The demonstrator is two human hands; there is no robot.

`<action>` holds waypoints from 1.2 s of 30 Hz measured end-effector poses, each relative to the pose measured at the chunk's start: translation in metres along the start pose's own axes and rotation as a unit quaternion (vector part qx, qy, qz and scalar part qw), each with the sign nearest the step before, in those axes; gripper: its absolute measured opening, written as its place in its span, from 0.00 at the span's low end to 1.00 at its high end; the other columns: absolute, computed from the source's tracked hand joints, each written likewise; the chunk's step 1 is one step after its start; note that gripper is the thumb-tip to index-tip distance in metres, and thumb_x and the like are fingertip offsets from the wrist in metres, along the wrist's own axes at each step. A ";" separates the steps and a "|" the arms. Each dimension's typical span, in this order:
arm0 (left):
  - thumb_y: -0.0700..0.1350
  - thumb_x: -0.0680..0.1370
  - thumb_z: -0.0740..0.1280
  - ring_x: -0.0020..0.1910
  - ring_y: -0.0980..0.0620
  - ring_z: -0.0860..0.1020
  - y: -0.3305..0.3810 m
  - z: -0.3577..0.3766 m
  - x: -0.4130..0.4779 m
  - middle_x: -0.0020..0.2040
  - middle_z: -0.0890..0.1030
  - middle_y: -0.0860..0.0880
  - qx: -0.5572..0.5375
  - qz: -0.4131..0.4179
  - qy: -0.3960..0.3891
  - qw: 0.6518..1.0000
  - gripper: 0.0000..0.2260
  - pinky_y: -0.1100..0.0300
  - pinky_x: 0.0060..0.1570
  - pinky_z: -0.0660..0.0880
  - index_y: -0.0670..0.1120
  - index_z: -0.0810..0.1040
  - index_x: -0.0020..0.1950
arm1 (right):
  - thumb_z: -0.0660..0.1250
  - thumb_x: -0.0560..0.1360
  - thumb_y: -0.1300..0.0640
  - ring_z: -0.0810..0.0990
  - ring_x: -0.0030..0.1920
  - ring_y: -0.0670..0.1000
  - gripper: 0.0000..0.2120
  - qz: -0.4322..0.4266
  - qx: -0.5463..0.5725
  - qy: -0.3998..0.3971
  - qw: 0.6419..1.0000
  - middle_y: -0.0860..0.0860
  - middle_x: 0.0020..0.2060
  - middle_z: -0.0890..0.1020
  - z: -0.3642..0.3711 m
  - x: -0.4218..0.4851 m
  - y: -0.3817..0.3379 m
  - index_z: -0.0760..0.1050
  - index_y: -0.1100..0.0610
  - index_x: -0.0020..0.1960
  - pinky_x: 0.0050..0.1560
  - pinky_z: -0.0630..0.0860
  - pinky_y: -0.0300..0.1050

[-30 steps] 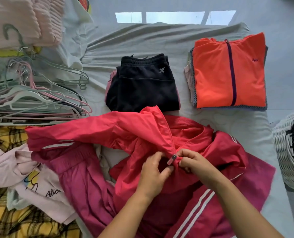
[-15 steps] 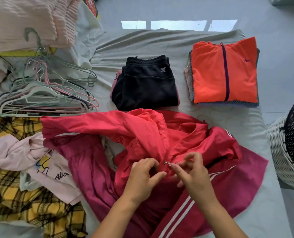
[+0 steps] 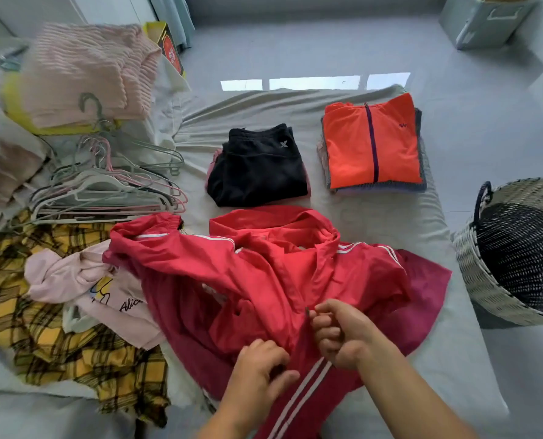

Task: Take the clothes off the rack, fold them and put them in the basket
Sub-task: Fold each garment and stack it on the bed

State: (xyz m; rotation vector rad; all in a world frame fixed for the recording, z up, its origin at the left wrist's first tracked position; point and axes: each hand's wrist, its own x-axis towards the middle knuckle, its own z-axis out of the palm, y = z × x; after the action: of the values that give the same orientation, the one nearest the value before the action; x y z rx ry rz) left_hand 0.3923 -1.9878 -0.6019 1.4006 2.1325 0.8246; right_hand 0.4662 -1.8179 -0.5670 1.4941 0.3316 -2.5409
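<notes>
A red jacket (image 3: pixel 263 274) with white stripes lies spread and rumpled on the grey sheet (image 3: pixel 390 223) in front of me. My left hand (image 3: pixel 260 369) grips the jacket's lower front edge beside the stripes. My right hand (image 3: pixel 339 334) pinches the zipper at the jacket's front, fingers curled. Behind the jacket lie folded black trousers (image 3: pixel 257 166) and a folded orange jacket (image 3: pixel 371 144) on top of a small pile. The woven basket (image 3: pixel 485 280) stands at the right, off the sheet.
A heap of hangers (image 3: pixel 105 191) lies at the left. A yellow plaid garment (image 3: pixel 58 337) and a pink printed shirt (image 3: pixel 83 280) are unfolded at my left. A pink ribbed knit (image 3: pixel 86 71) sits at the far left back. A box (image 3: pixel 485 20) stands on the floor beyond.
Both hands moved down the jacket's front toward me. The jacket now lies more spread out with its white shoulder stripes showing. The view tilted up and back.
</notes>
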 end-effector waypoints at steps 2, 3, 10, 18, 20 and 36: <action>0.59 0.70 0.65 0.36 0.65 0.63 -0.002 0.003 -0.016 0.35 0.64 0.62 0.013 -0.003 -0.010 1.000 0.11 0.66 0.37 0.62 0.54 0.66 0.40 | 0.55 0.69 0.63 0.58 0.12 0.42 0.05 -0.031 0.011 0.008 0.999 0.46 0.17 0.64 0.002 -0.003 -0.014 0.66 0.58 0.34 0.12 0.50 0.31; 0.59 0.69 0.64 0.37 0.64 0.65 -0.001 0.004 -0.020 0.37 0.66 0.60 0.036 0.003 -0.026 0.999 0.12 0.67 0.36 0.63 0.54 0.66 0.40 | 0.54 0.72 0.63 0.59 0.12 0.42 0.08 -0.048 0.002 0.016 0.999 0.46 0.17 0.65 0.004 -0.003 -0.017 0.66 0.58 0.35 0.12 0.50 0.32; 0.62 0.73 0.64 0.52 0.52 0.74 0.027 -0.018 0.011 0.50 0.75 0.52 0.121 -0.138 -0.021 0.983 0.19 0.58 0.49 0.67 0.48 0.72 0.51 | 0.56 0.74 0.62 0.58 0.16 0.41 0.10 -0.120 -0.249 0.058 0.959 0.46 0.18 0.67 0.020 -0.015 0.012 0.70 0.58 0.35 0.17 0.50 0.30; 0.59 0.70 0.57 0.43 0.51 0.72 0.026 0.002 0.032 0.38 0.72 0.52 0.002 -0.058 -0.066 0.996 0.11 0.59 0.42 0.64 0.54 0.65 0.44 | 0.54 0.78 0.62 0.60 0.14 0.40 0.12 -0.060 -0.084 -0.019 0.994 0.46 0.18 0.66 0.008 -0.010 -0.015 0.70 0.62 0.38 0.13 0.51 0.30; 0.60 0.69 0.54 0.40 0.51 0.72 0.022 0.008 0.019 0.37 0.71 0.52 -0.004 -0.031 -0.097 0.995 0.12 0.58 0.41 0.66 0.53 0.63 0.43 | 0.51 0.78 0.62 0.60 0.13 0.40 0.12 -0.043 -0.003 -0.037 0.998 0.46 0.17 0.66 0.013 0.000 -0.040 0.67 0.61 0.38 0.11 0.51 0.32; 0.55 0.73 0.65 0.46 0.46 0.76 -0.073 -0.051 0.155 0.44 0.78 0.46 0.098 -0.108 0.013 0.989 0.15 0.55 0.46 0.67 0.43 0.78 0.44 | 0.59 0.74 0.52 0.78 0.53 0.48 0.16 -0.429 -0.567 0.278 0.646 0.55 0.47 0.81 -0.082 0.066 -0.102 0.81 0.60 0.48 0.57 0.70 0.40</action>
State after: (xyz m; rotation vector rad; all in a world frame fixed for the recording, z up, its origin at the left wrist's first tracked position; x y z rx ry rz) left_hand 0.2531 -1.8785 -0.6239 1.2268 2.3873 0.5652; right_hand 0.4763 -1.6992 -0.6535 1.5132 2.5918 -1.2580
